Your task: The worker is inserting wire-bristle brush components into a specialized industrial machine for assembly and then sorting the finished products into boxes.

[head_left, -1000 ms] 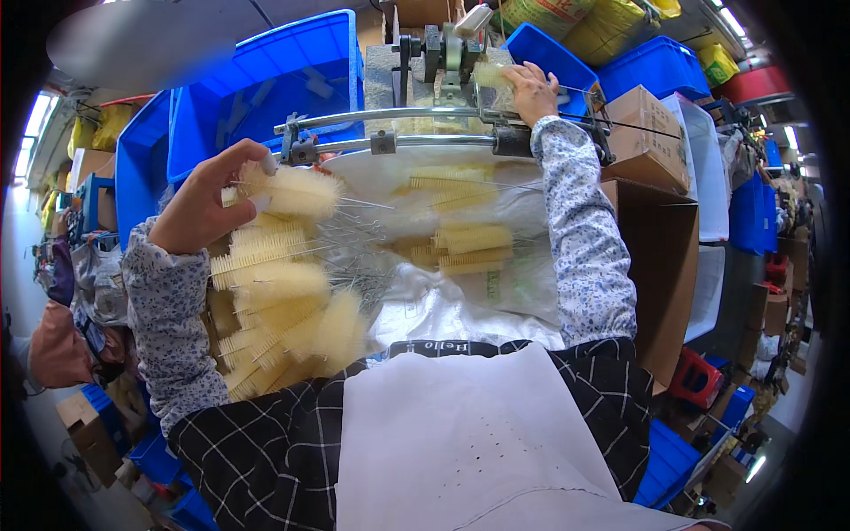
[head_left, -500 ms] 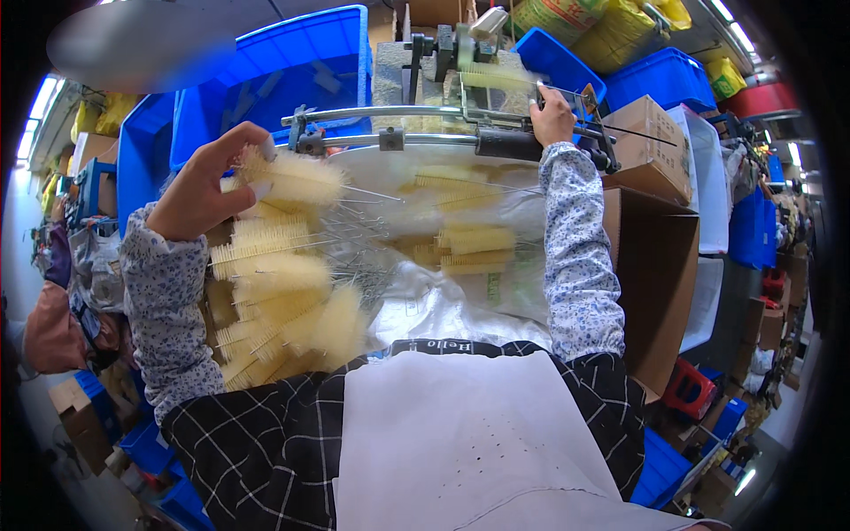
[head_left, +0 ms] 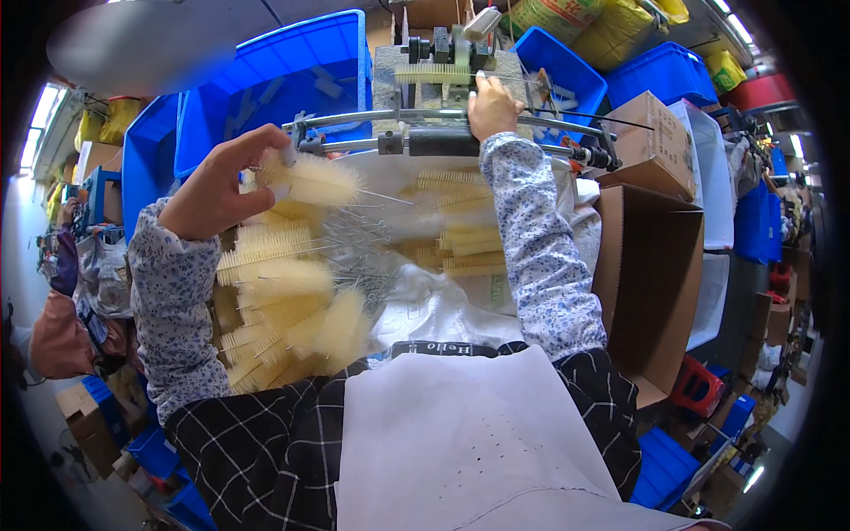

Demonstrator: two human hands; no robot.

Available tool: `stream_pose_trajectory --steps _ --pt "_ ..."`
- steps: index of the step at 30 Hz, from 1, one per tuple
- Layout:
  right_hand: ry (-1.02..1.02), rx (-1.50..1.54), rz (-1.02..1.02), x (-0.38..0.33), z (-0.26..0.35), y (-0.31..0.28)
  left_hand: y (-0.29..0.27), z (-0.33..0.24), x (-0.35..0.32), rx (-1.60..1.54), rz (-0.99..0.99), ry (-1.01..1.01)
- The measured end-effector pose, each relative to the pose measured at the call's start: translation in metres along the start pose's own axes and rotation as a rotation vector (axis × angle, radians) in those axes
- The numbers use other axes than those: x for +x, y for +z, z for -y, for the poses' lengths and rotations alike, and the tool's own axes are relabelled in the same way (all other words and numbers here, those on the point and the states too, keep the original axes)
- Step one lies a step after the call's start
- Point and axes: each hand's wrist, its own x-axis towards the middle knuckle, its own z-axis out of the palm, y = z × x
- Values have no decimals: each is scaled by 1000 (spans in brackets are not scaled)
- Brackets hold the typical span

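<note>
My left hand (head_left: pixel 221 188) pinches a brush with cream bristles (head_left: pixel 320 181) and a thin wire stem, above a heap of similar brushes (head_left: pixel 288 301) with their wires pointing right. On the metal machine ahead, my right hand (head_left: pixel 493 106) grips the sliding carriage (head_left: pixel 443 142), a black sleeve on steel rods (head_left: pixel 350 146). Another brush (head_left: pixel 432 74) lies sideways in the carriage, against a spinning wheel (head_left: pixel 461 51); its wire runs right, past my fingertips. The carriage's grip is partly hidden under my palm.
More brushes (head_left: pixel 469 239) lie on white plastic sheeting (head_left: pixel 425 310) before me. Blue bins (head_left: pixel 301 53) stand behind the machine at left and right. An open cardboard box (head_left: pixel 651 283) is beside my right forearm. A long dark rod (head_left: pixel 611 118) sticks out to the right.
My right hand and the carriage have slid left along the rods, bringing the mounted brush across the wheel. My left hand keeps its brush and has shifted slightly right.
</note>
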Motion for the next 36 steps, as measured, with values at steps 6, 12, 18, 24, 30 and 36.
stream_pose_trajectory --steps 6,12,18,24,30,36 --pt "16 15 -2 7 -71 -10 -9 6 -24 12 -46 7" --pt "-4 39 3 11 -146 -22 -8 12 -30 -15 -83 1" --pt "50 -121 65 33 -158 -30 -4 11 -27 19 -67 39" --pt "-290 -124 197 42 -198 -58 3 18 -10 -281 21 59" --pt "58 745 806 -7 -142 -148 25 8 10 -343 43 160" --pt "-188 1133 1128 -64 30 -143 77 -3 51 -139 -33 294"
